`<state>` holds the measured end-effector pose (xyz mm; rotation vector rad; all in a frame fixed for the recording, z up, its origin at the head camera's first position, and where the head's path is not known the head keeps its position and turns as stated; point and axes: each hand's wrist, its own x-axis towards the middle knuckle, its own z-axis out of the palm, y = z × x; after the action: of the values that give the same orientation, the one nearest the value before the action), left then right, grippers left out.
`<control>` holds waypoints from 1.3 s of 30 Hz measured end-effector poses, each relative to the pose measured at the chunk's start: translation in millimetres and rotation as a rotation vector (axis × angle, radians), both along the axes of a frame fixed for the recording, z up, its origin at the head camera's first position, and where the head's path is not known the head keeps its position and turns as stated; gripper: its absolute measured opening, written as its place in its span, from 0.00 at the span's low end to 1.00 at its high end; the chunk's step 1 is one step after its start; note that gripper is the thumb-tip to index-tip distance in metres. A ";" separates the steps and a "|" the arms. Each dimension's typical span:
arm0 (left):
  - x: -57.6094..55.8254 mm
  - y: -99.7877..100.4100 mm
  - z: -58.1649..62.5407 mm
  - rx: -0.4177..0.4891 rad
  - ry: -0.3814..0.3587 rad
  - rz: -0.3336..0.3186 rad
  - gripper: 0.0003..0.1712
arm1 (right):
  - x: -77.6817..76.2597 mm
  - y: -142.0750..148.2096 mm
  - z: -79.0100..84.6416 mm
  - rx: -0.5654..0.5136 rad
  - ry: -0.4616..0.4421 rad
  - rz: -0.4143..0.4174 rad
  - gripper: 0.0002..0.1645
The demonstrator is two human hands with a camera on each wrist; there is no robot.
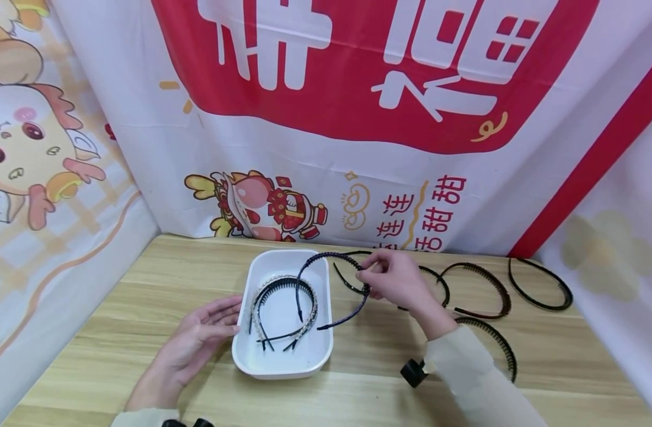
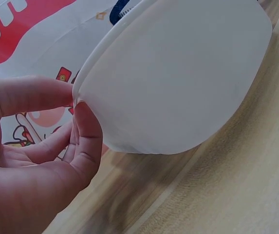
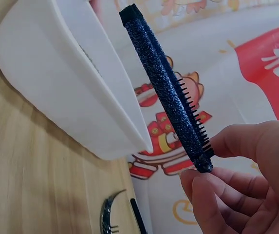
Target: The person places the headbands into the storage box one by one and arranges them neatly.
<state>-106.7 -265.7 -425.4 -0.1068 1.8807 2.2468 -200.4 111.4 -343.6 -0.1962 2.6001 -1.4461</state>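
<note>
- We see the left hand (image 1: pixel 200 335) at the tub's left side, thumb and fingers pinching the rim of the white tub (image 1: pixel 282 372).
- We see the right hand (image 1: pixel 398 279) just right of the tub, fingertips closed on a blue headband (image 3: pixel 163 87) that hangs partly over the tub.
- Inside the tub we find a beaded headband (image 1: pixel 313 305).
- Right of the tub, we see several dark headbands (image 1: pixel 504 295) on the table (image 1: pixel 374 385).

The headband (image 3: pixel 161 87) in our right hand (image 1: pixel 398 279) is speckled dark blue; the basin (image 1: pixel 283 371) at our left hand (image 1: pixel 203 338) is plain white. Beneath our hands the counter (image 1: pixel 112 296) shows pale wood grain; beyond them we see white cloth (image 1: pixel 326 130) printed red and gold.
</note>
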 end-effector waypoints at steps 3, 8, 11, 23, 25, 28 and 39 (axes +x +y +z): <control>0.4 -0.2 -0.3 0.004 -0.001 0.002 0.42 | -3.3 -10.4 -0.7 0.022 0.022 0.019 0.12; 0.9 -0.9 -0.2 0.001 -0.008 0.002 0.43 | -8.0 -29.0 0.1 0.084 0.070 0.060 0.11; 0.9 -0.8 -0.3 0.002 -0.011 0.000 0.44 | -9.9 -39.5 1.5 0.140 0.097 0.076 0.10; 0.6 0.0 -1.1 0.012 -0.011 -0.005 0.43 | -23.8 -70.4 -6.0 0.292 0.123 0.101 0.08; 0.7 0.4 -1.3 0.016 -0.009 -0.002 0.43 | -26.2 -74.1 -7.2 0.300 0.114 0.109 0.08; 0.9 0.9 -1.4 0.019 -0.007 0.001 0.43 | -29.7 -78.8 -9.1 0.310 0.111 0.121 0.09; 1.2 0.8 0.1 0.024 -0.006 0.003 0.44 | -38.9 -94.7 -11.1 0.365 0.143 0.203 0.10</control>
<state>-105.5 -264.8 -425.2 -0.1122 1.8512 2.2677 -239.4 16.7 -354.7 -0.5135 2.8009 -0.9044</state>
